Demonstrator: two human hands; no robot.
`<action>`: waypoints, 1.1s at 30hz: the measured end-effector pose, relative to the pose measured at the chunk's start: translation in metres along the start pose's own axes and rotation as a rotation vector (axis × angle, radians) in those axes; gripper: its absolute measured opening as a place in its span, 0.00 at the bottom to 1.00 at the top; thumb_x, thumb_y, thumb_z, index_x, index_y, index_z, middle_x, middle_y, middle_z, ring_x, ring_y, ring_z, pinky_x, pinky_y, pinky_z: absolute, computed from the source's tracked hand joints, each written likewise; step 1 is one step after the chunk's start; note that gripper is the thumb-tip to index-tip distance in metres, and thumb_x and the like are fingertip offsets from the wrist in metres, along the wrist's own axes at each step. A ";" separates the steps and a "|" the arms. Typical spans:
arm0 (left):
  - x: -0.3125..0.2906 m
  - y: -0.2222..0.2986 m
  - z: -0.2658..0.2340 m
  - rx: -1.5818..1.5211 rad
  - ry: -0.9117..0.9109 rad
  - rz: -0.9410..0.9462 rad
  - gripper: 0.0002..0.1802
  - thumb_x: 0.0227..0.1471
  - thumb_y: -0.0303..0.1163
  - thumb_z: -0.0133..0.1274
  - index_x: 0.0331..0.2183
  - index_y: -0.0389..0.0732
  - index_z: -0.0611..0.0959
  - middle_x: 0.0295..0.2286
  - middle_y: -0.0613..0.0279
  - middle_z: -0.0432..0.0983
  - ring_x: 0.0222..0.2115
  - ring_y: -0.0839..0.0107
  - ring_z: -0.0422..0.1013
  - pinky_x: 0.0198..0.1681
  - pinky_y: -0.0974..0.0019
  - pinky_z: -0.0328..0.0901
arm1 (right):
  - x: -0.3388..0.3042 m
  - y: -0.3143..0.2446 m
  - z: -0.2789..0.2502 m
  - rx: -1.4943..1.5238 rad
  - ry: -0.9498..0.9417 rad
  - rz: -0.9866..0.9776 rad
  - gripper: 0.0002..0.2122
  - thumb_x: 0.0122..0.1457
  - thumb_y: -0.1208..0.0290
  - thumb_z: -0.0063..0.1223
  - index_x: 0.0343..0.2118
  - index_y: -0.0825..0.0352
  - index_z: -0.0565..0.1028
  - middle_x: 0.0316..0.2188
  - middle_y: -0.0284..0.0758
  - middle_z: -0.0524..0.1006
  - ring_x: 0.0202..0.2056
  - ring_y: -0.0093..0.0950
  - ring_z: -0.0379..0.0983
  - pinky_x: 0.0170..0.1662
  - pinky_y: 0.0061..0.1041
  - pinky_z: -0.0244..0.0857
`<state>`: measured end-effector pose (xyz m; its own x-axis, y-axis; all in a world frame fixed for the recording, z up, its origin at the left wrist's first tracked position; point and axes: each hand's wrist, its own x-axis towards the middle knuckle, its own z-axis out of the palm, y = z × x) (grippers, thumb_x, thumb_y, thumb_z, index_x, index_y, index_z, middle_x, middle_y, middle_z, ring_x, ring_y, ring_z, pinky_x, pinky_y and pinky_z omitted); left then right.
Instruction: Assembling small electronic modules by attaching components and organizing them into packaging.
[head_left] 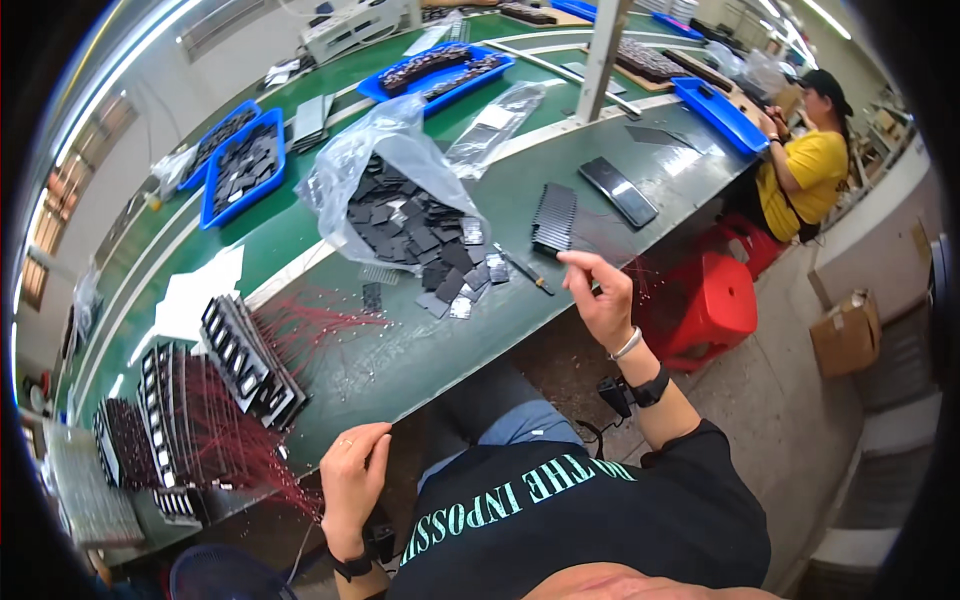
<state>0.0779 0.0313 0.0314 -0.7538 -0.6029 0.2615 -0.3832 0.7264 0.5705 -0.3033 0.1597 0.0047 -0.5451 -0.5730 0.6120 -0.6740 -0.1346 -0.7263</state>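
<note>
My right hand [602,300] is at the table's front edge, its index finger reaching toward the near end of a black ribbed strip [553,218]. The hand is loosely open, with a gap between index finger and thumb and nothing visible between them. My left hand [352,476] is over the front edge further left, its fingers bent and pressed together with nothing seen in them. Beside it lie bundles of thin red wires [245,445] attached to stacked black-and-white strips [250,360]. A clear plastic bag [335,170] spills small black square pieces [405,225] in the middle.
A slim pen-like tool [528,272] and a dark phone-like slab [618,192] lie on the green table. Blue trays [210,200] of dark parts stand further back. A co-worker in yellow [812,165] sits at the far right. Red stools [710,305] and a cardboard box [845,335] stand on the floor.
</note>
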 end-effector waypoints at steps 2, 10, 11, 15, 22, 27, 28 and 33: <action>0.008 -0.002 0.018 -0.057 0.056 0.063 0.09 0.51 0.22 0.60 0.38 0.36 0.84 0.35 0.54 0.82 0.39 0.55 0.78 0.44 0.58 0.72 | -0.005 -0.002 -0.008 -0.062 0.062 0.024 0.10 0.60 0.83 0.51 0.43 0.71 0.80 0.25 0.31 0.77 0.27 0.18 0.73 0.31 0.17 0.67; 0.047 -0.020 0.083 0.031 0.246 0.296 0.07 0.51 0.23 0.61 0.36 0.38 0.84 0.37 0.58 0.81 0.40 0.58 0.77 0.45 0.58 0.71 | -0.043 -0.007 0.022 -0.079 -0.040 0.056 0.09 0.60 0.81 0.53 0.42 0.68 0.81 0.24 0.32 0.77 0.25 0.19 0.73 0.29 0.19 0.66; 0.049 -0.021 0.085 0.043 0.272 0.304 0.07 0.51 0.24 0.61 0.36 0.38 0.84 0.37 0.59 0.81 0.41 0.59 0.76 0.45 0.58 0.70 | -0.047 -0.002 0.031 -0.112 -0.089 -0.019 0.09 0.60 0.80 0.53 0.41 0.67 0.81 0.23 0.33 0.76 0.23 0.21 0.72 0.28 0.20 0.65; 0.043 -0.019 0.091 0.131 0.326 0.310 0.07 0.50 0.23 0.61 0.35 0.39 0.84 0.37 0.59 0.80 0.41 0.58 0.76 0.46 0.58 0.70 | -0.048 0.016 0.059 -0.241 -0.058 -0.197 0.08 0.58 0.78 0.54 0.39 0.65 0.82 0.20 0.36 0.74 0.20 0.25 0.70 0.26 0.23 0.64; 0.048 -0.027 0.095 0.118 0.367 0.317 0.06 0.51 0.26 0.61 0.34 0.41 0.84 0.37 0.63 0.79 0.41 0.61 0.75 0.45 0.59 0.70 | -0.047 0.016 0.080 -0.286 0.064 -0.046 0.06 0.61 0.76 0.54 0.37 0.62 0.82 0.15 0.28 0.66 0.17 0.16 0.61 0.22 0.19 0.57; 0.047 -0.033 0.100 0.118 0.360 0.324 0.06 0.51 0.29 0.60 0.34 0.42 0.84 0.38 0.65 0.80 0.40 0.62 0.75 0.45 0.60 0.70 | -0.045 0.023 0.077 -0.264 0.047 -0.028 0.06 0.62 0.76 0.53 0.38 0.64 0.82 0.15 0.22 0.64 0.18 0.10 0.58 0.22 0.16 0.54; 0.045 -0.034 0.100 0.124 0.356 0.312 0.06 0.51 0.29 0.61 0.34 0.42 0.84 0.38 0.65 0.80 0.41 0.62 0.75 0.45 0.60 0.70 | -0.047 0.025 0.078 -0.268 0.040 -0.008 0.06 0.62 0.76 0.53 0.38 0.64 0.82 0.15 0.22 0.64 0.18 0.10 0.58 0.22 0.16 0.54; 0.043 -0.039 0.102 0.143 0.292 0.282 0.12 0.52 0.33 0.61 0.40 0.43 0.85 0.44 0.63 0.78 0.46 0.61 0.73 0.50 0.58 0.68 | -0.049 0.023 0.075 -0.218 0.005 0.006 0.07 0.62 0.76 0.52 0.38 0.66 0.82 0.16 0.20 0.65 0.20 0.09 0.57 0.23 0.14 0.53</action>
<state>0.0058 0.0107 -0.0588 -0.6647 -0.4274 0.6128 -0.2698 0.9022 0.3366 -0.2545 0.1245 -0.0652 -0.5519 -0.5689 0.6098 -0.7620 0.0469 -0.6459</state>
